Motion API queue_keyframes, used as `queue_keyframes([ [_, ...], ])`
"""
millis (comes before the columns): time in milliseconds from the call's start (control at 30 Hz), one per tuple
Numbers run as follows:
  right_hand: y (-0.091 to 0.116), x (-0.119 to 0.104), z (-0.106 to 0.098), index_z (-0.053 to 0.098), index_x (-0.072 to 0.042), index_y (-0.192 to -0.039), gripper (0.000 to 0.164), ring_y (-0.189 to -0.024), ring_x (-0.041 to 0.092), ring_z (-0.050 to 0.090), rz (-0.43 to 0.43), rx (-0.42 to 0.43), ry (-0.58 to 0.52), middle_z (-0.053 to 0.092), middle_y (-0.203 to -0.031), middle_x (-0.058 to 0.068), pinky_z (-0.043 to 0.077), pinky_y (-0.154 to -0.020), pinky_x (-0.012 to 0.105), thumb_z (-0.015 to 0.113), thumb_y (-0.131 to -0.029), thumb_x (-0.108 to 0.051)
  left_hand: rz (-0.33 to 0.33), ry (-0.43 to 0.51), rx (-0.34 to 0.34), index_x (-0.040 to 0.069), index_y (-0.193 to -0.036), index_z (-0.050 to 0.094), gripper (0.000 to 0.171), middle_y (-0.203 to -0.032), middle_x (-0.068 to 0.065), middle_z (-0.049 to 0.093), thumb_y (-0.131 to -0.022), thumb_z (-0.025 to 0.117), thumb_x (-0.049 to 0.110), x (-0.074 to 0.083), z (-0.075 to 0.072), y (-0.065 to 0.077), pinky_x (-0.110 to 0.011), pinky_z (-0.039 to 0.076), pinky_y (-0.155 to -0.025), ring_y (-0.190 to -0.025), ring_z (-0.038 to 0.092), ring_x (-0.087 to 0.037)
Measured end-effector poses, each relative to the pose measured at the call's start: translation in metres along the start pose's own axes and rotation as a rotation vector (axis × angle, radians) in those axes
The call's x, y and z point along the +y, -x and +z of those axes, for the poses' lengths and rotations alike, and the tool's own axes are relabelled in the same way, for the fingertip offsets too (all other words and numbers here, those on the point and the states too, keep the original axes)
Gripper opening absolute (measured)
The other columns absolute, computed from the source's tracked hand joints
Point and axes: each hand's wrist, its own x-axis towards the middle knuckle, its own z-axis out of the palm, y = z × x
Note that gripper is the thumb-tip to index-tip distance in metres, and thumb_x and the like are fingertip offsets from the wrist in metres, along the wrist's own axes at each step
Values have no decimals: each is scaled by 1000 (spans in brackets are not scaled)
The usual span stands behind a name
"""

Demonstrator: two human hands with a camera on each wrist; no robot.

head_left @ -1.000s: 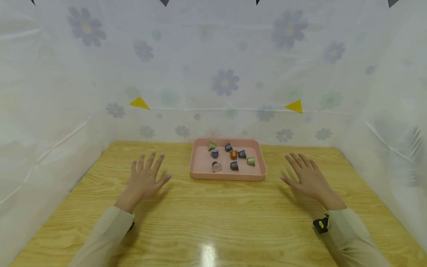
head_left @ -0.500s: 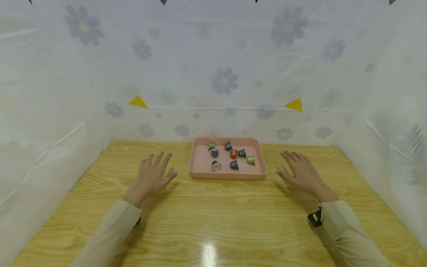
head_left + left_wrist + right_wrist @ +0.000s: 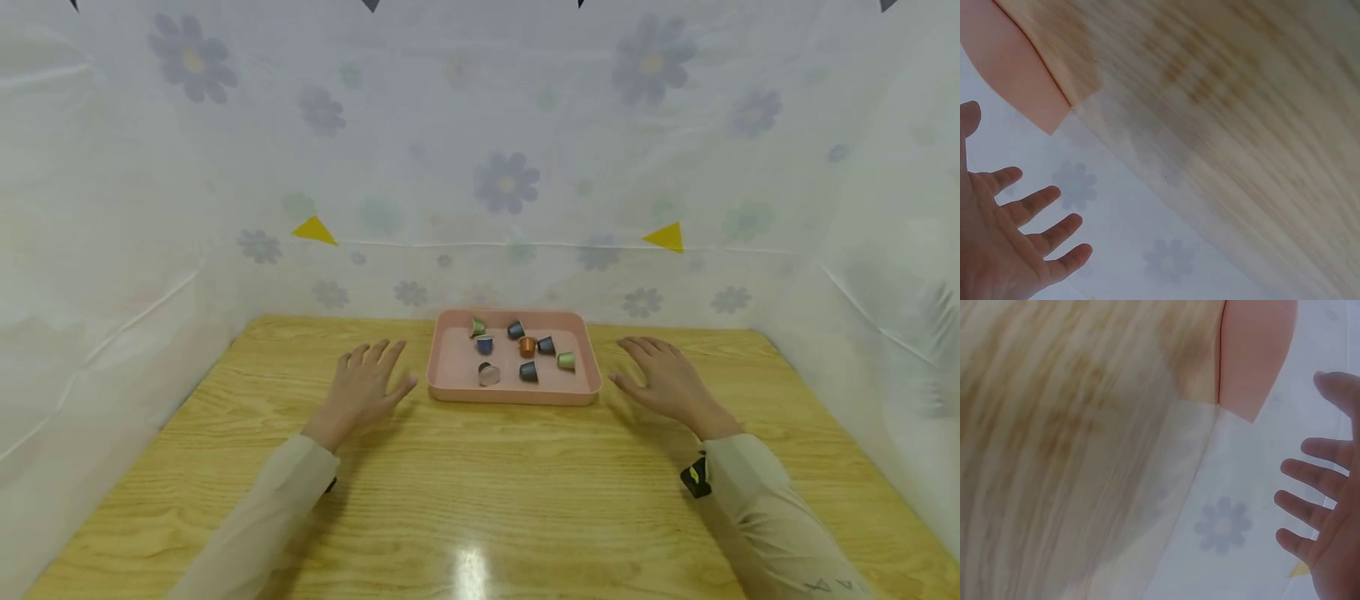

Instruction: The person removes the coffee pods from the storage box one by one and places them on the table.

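A shallow pink tray point(image 3: 513, 397) lies at the table's far middle, holding several small coffee capsules. Among them are an orange capsule point(image 3: 527, 347), a blue capsule point(image 3: 485, 344), a green capsule point(image 3: 566, 361), and a dark grey capsule point(image 3: 528, 372). One capsule point(image 3: 489, 375) shows its pale lid. My left hand point(image 3: 362, 392) hovers just left of the tray, fingers spread, holding nothing. To the tray's right, my right hand point(image 3: 663, 385) is likewise spread, its thumb close to the tray's side. Both wrist views show bare palms, with the tray's outer wall point(image 3: 1022, 69) beyond the left fingers.
The wooden table point(image 3: 480, 483) ends at a back sheet point(image 3: 420, 167) printed with flowers, just behind the tray. White sheets also hang at the left and right sides. Yellow triangles point(image 3: 663, 237) are stuck on the back sheet. A black wrist device point(image 3: 696, 477) sits at the right cuff.
Both hands have moved inward toward the tray, the left one to the right and the right one to the left. The tray and capsules stay where they were.
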Motion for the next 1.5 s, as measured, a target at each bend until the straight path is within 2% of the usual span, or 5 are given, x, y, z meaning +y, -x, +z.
queue_keyframes([
  [500,-19,-5,9,48,-1,-129,55,-116,40,46,-8,-55,13,53,-126,20,33,-98,56,58,-87,-35,-6,3,-47,16,-144,27,66,-140,-16,38,-91,41,52,12,5,-19,-58,32,-96,-122,39,-43],
  [733,-26,-5,15,50,-1,-126,50,-114,40,48,-18,-39,-4,55,-123,20,35,-95,56,57,-88,-33,-17,-11,-73,16,-144,28,65,-139,-16,39,-91,41,52,17,8,-26,-58,33,-96,-122,39,-42],
  [967,-33,-8,17,50,0,-127,50,-113,41,49,2,-70,3,54,-123,21,36,-95,56,57,-88,-31,-10,-2,-65,16,-144,29,64,-137,-15,41,-91,40,52,21,12,-34,-57,33,-96,-122,39,-41],
  [1300,-39,-13,23,52,0,-125,44,-113,41,49,-22,-98,-2,55,-122,21,37,-94,56,54,-90,-28,-17,-31,-99,17,-143,29,63,-136,-14,42,-93,37,52,26,17,-43,-56,33,-97,-122,39,-40],
  [1500,-41,-15,28,53,0,-123,41,-110,41,51,-34,-105,4,56,-120,20,39,-92,55,52,-90,-24,2,-60,-82,16,-142,32,62,-135,-13,44,-93,35,54,28,21,-46,-55,35,-95,-121,41,-38],
])
